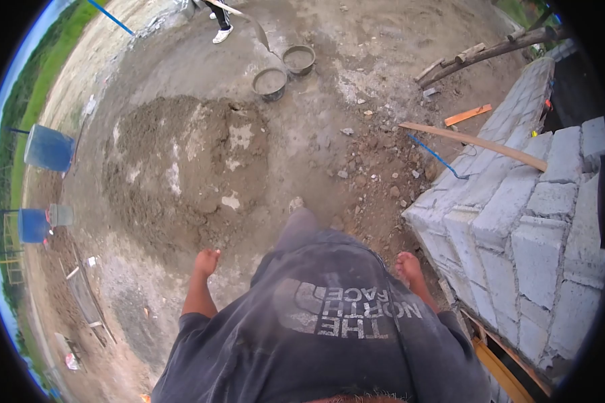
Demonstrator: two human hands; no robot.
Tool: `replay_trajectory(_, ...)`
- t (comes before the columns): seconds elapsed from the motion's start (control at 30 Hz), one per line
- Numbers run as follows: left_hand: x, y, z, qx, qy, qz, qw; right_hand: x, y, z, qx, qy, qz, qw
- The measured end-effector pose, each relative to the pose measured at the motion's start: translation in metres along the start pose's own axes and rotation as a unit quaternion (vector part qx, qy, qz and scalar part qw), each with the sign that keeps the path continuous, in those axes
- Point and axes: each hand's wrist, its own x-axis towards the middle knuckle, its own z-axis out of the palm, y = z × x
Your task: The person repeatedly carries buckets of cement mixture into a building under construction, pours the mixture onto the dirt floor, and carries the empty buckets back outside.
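Mound of grey-brown mix [188, 158], one, heaped on bare ground, pale patches across its surface. Location: ahead of the person and to the left. Outline broad and roughly rounded; no clear long axis.

Left hand [208, 261]: the nearer of the two. The mound lies directly ahead of it, near edge just beyond the knuckles as seen from above; height between hand and ground cannot be told. Grip: released, fingers loosely curled, nothing visible in it.

Right hand [408, 265]: well apart from the mound, on the far side of the body. Grip: released, fingers bent, nothing visible in it. Nearest item: block wall [497, 221], to its right; contact not evident.

Foot [295, 203], one visible: ahead of the torso, beside the mound's right edge.

Buckets, two, filled with grey matter: nearer one [270, 82] past the mound's far right corner; farther one [299, 59] just beside it. Both lie ahead, more in line with the left hand than the right.

Shovel [258, 31]: blade end near the buckets, handle running toward another person's leg [221, 23].

Plank [473, 142]: long axis slanting from rubble up to the wall top.
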Motion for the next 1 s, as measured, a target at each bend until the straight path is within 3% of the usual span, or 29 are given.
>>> replay_trajectory(0.1, 0.030, -0.033, 0.005, 0.047, 0.036, 0.088, 0.994, -0.002, -0.013, 0.010, 0.003, 0.016, -0.010, 1.000)
replay_trajectory(0.2, 0.061, -0.051, 0.009, 0.020, 0.015, 0.024, 0.999, 0.000, -0.023, 0.022, -0.002, 0.022, -0.012, 1.000)
replay_trajectory(0.37, 0.047, 0.041, -0.025, 0.011, -0.001, 0.011, 1.000, 0.016, -0.052, 0.035, 0.013, 0.002, -0.033, 0.999)
replay_trajectory(0.5, 0.078, 0.041, -0.015, 0.040, 0.042, 0.070, 0.996, 0.021, -0.100, 0.057, -0.017, 0.029, -0.025, 0.999)
replay_trajectory(0.6, 0.113, 0.039, -0.023, 0.006, -0.027, 0.017, 0.999, 0.043, -0.126, 0.064, -0.030, 0.029, -0.009, 0.999)
replay_trajectory(0.7, 0.187, -0.006, -0.018, 0.060, -0.073, 0.036, 0.995, 0.057, -0.163, 0.095, 0.000, 0.034, -0.003, 0.999)
replay_trajectory(0.8, 0.226, 0.022, -0.059, 0.158, -0.079, 0.080, 0.981, 0.053, -0.201, 0.119, -0.020, 0.033, 0.002, 0.999)
replay_trajectory(0.87, 0.236, 0.070, -0.095, 0.056, -0.030, 0.013, 0.998, 0.060, -0.234, 0.139, -0.015, 0.010, -0.010, 1.000)
replay_trajectory(0.93, 0.247, 0.108, -0.128, 0.019, -0.015, 0.035, 0.999, 0.059, -0.263, 0.153, 0.017, -0.026, -0.014, 0.999)
replay_trajectory(1.0, 0.262, 0.133, -0.146, -0.032, 0.049, 0.076, 0.995, 0.056, -0.297, 0.175, -0.037, 0.005, -0.017, 0.999)
